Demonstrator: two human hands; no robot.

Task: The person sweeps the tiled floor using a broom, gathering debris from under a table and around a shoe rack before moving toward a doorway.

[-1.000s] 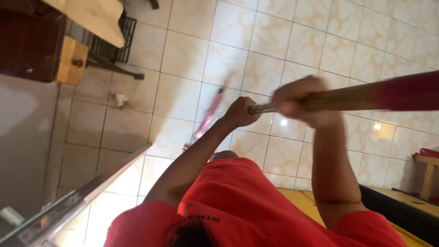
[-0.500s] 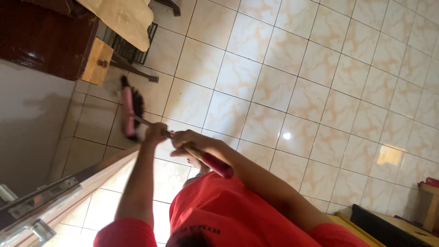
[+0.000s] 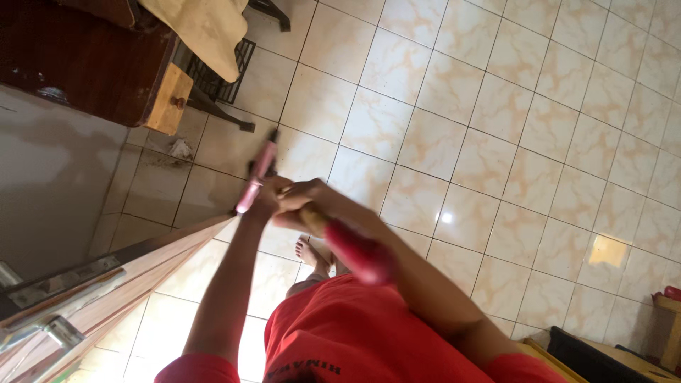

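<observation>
A: Broom (image 3: 312,213), long-handled. Pink head (image 3: 257,177) down on the cream tiled floor (image 3: 454,92), just beyond the fingertips, dark bristles barely visible. Red grip end (image 3: 362,252) back behind the knuckles, blurred, close to the red shirt (image 3: 355,333).

B: Hands?

A: Left hand (image 3: 264,200) curled tight round the shaft, lowest on it, nearest the head. Right hand (image 3: 312,198) touching it just behind, fingers (image 3: 287,221) wrapped shut over the wooden part. Both clamped, nothing else held.

B: Around the fingers?

A: Bare foot (image 3: 311,253) under the wrists. Crumpled white scrap (image 3: 181,149) on the tiles past the head. Farther out, dark wooden cabinet (image 3: 85,64) with pale block (image 3: 170,99), black metal rack (image 3: 220,71), beige cloth (image 3: 206,28). Wooden door edge (image 3: 106,291) left of the left forearm. Low wooden furniture (image 3: 667,326) well off behind the right elbow.
</observation>
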